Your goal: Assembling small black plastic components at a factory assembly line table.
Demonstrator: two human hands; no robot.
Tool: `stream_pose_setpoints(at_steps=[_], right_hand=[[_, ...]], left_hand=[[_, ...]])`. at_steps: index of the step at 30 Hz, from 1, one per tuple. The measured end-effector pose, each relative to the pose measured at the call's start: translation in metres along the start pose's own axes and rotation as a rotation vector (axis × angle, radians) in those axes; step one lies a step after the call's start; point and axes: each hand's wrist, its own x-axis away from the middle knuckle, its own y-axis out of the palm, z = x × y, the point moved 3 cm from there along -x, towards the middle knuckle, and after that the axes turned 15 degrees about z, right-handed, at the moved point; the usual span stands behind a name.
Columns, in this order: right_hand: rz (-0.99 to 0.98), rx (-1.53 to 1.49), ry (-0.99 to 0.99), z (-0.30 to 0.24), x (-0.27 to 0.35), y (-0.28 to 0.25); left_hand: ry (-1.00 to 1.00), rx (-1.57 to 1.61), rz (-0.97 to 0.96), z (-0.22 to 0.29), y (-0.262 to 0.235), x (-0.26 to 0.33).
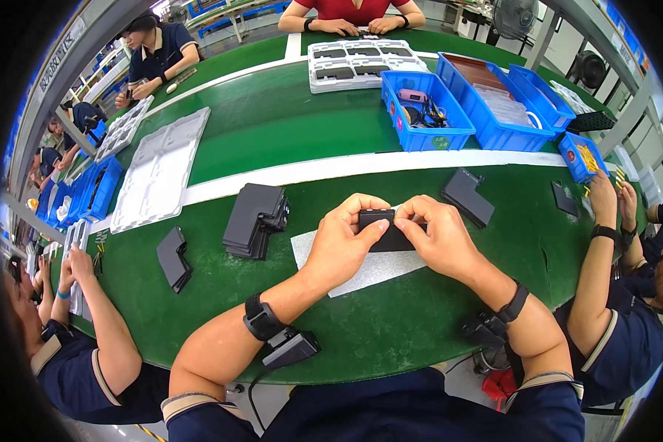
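Note:
My left hand [337,247] and my right hand [447,239] meet in front of me, fingers closed on a black flat part [394,239] with a straight upper edge. Thumbs and fingertips pinch that edge; my fingers hide much of the part. It is held over a white sheet [365,278] on the green table. To the left stands a stack of black L-shaped parts [253,215], with a similar black L-shaped piece [172,259] farther left. Beyond my right hand lies another black L-shaped part [467,197].
Blue bins [427,136] hold a pink tool, cables and clear trays at the back right. White moulded trays [162,166] lie left and at the back. Co-workers sit on both sides and across; one co-worker's hand [603,193] is near yellow pieces in a small blue bin [572,166].

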Motion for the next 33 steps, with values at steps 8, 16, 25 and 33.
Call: stream_pose_setpoints(at_steps=[8, 16, 25, 33], right_hand=[[-0.120, -0.305, 0.276, 0.020, -0.005, -0.004], [0.231, -0.268, 0.151, 0.036, -0.022, -0.046], [0.235, 0.009, 0.033, 0.029, -0.018, -0.047], [0.208, 0.029, -0.065, 0.026, -0.024, -0.042]], left_hand=[[-0.094, 0.139, -0.033, -0.001, 0.003, -0.010], [-0.338, 0.406, -0.140, 0.005, 0.017, -0.013], [-0.379, 0.452, -0.314, 0.003, 0.022, -0.010], [-0.070, -0.064, -0.591, 0.003, 0.034, 0.010]])
